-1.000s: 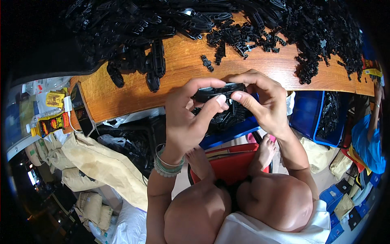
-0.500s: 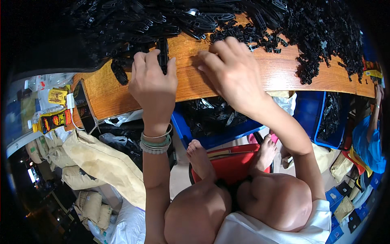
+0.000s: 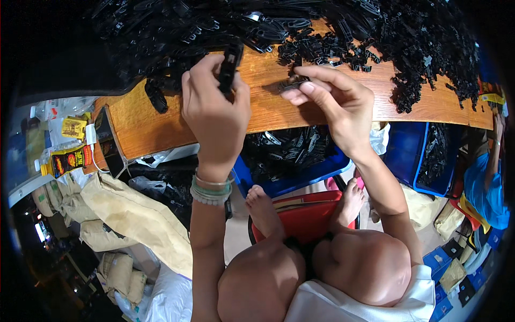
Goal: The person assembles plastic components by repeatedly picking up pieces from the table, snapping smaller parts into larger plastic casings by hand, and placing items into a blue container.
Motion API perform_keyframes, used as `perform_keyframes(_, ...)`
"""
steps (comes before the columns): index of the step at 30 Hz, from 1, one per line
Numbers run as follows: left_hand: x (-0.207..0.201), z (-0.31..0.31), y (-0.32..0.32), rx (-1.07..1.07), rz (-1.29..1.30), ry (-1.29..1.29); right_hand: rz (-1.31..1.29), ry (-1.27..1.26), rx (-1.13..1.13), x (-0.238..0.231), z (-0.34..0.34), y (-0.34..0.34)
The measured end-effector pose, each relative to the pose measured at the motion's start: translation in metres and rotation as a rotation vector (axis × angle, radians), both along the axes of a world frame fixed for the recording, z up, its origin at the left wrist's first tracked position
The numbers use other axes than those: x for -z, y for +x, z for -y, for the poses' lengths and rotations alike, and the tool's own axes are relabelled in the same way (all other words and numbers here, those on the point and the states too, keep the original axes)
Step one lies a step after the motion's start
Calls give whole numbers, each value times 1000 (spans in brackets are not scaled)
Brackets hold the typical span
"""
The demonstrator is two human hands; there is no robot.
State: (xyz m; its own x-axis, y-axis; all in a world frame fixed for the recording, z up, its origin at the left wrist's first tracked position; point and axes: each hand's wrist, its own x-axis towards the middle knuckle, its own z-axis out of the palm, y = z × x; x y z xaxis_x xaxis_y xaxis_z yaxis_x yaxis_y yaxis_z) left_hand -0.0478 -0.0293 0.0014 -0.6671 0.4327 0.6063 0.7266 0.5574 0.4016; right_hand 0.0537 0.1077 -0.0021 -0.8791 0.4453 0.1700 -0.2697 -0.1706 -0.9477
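My left hand [image 3: 216,115] grips a long, narrow black plastic piece [image 3: 230,65] between thumb and fingers, just over the wooden table [image 3: 263,110]. Facing it, my right hand [image 3: 346,110] is closed in a pinch on a small black plastic part [image 3: 293,83]. The two pieces are apart. Beyond my left hand lies a heap of long black plastic pieces [image 3: 188,27]. A pile of small black plastic parts [image 3: 311,49] lies past my right hand. Beside my left hand, a dark piece [image 3: 156,96] rests at the table's left part.
Under the table edge stands a blue bin [image 3: 316,176] of black pieces, with a second blue bin [image 3: 410,185] to the right. A red stool [image 3: 300,214] is below. Bottles and packets [image 3: 70,161] and brown sacks [image 3: 139,214] lie left. A person's blue sleeve [image 3: 485,182] shows far right.
My left hand has lifted the long piece off the table and moved slightly right. My right hand has drawn back toward me and turned, now pinching a small black part.
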Motion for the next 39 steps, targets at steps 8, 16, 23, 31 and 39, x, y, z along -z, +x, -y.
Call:
perform_keyframes(8,-15,-1,32,444,946,594,42,57,64,-9,-7,19)
perform_keyframes(16,-25,-1,45,425,1267,652,14,454,158,-9,-6,21)
perform_keyframes(23,-20,8,44,418,1061,574,50,523,96,-11,-4,24)
perform_keyframes(31,-27,25,41,547,964,251,153,438,-202,-15,-16,35)
perform_keyframes(39,-7,47,1,-370,262,-179,50,1302,196,-4,-38,-7)
